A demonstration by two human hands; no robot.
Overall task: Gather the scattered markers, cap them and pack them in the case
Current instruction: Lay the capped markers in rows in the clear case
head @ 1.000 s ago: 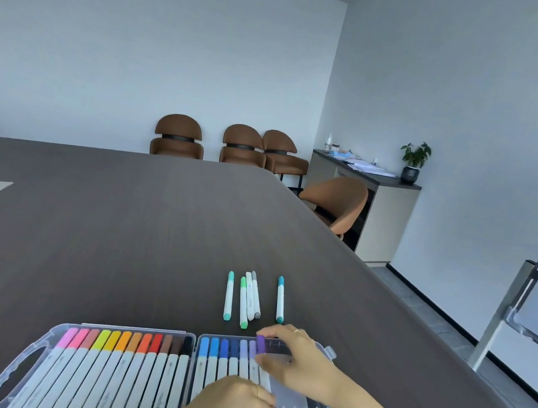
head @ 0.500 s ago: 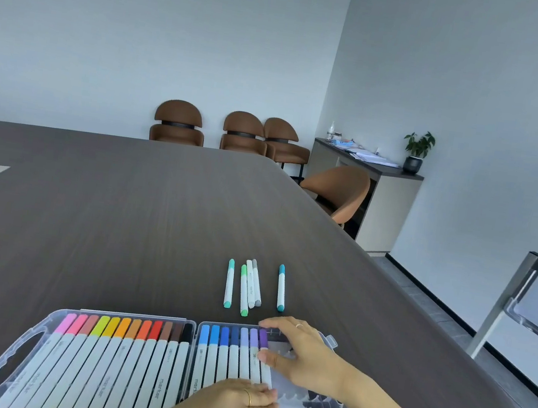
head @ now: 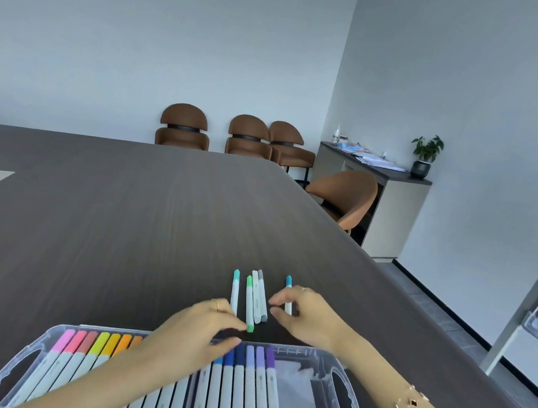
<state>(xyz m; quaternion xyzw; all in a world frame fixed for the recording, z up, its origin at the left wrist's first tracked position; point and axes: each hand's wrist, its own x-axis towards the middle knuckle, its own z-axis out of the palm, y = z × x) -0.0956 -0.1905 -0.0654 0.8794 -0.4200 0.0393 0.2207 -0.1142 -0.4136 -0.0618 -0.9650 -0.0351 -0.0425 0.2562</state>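
Step in hand: collecting the loose markers (head: 255, 300).
Both hands, left (head: 198, 327) and right (head: 306, 312), loosely curled, holding nothing; next, pinch one marker for the case (head: 350, 405).

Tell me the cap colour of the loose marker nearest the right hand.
Blue, on the marker by the right hand; head view.

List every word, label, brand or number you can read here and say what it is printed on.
None can be read.
Marker barrels in the case: small grey print along each, too blurred to read.
Loose markers on the table: faint print, illegible.
Papers on the sideboard: too far and small to read.
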